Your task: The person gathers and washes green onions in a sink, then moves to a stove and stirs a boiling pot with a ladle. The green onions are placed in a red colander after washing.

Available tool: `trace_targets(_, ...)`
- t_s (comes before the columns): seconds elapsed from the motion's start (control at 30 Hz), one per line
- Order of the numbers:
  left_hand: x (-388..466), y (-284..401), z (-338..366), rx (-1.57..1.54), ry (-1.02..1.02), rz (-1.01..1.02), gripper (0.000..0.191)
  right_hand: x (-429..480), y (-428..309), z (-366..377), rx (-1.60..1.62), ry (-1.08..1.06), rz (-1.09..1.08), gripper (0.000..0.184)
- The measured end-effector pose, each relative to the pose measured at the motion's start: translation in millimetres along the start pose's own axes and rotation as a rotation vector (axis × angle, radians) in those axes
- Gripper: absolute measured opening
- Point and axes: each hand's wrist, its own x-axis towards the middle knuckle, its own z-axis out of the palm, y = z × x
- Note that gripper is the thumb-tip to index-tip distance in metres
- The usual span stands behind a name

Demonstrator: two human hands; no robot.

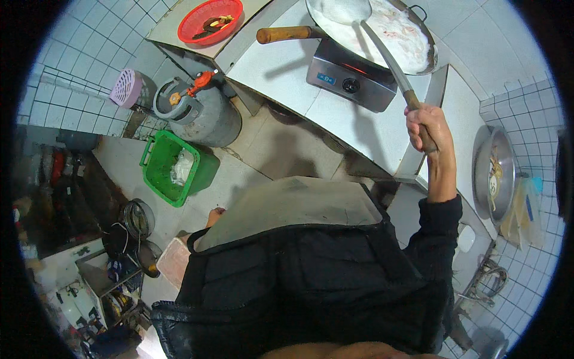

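Observation:
My right hand (426,128) is closed round the wooden handle of a long metal ladle (390,51), whose bowl rests at the foamy white liquid in a wok (432,49). Pinkish pieces show in the foam. Under the wok stands a steel burner (350,83) with a black knob and a lit red glow. The wok's wooden handle (284,34) points left, with no hand on it. My left hand (216,215) hangs low beside the apron (296,202); only a small part shows, so its grip is hidden.
A red plastic basket (186,24) with dark and yellow pieces stands on the upper left counter. Below are a grey gas cylinder (215,116) and a green plastic bin (204,172). On the right, a steel basin (506,179) holds food scraps. A pink container (172,262) is near my left side.

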Motion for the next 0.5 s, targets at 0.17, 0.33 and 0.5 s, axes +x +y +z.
trace_targets(0.17, 3, -12, 2, 0.068, -0.006, -0.06, 0.034, 0, -11, -6, -0.188, 0.07, -0.026, 0.012)
trace_targets(0.33, 8, -26, 15, -0.038, -0.005, 0.052, 0.04, 57, -16, -24, -0.266, 0.163, -0.035, 0.014)
trace_targets(0.5, -12, -13, 27, -0.173, 0.067, -0.168, 0.039, 110, -11, -37, -0.308, 0.292, -0.022, 0.011)
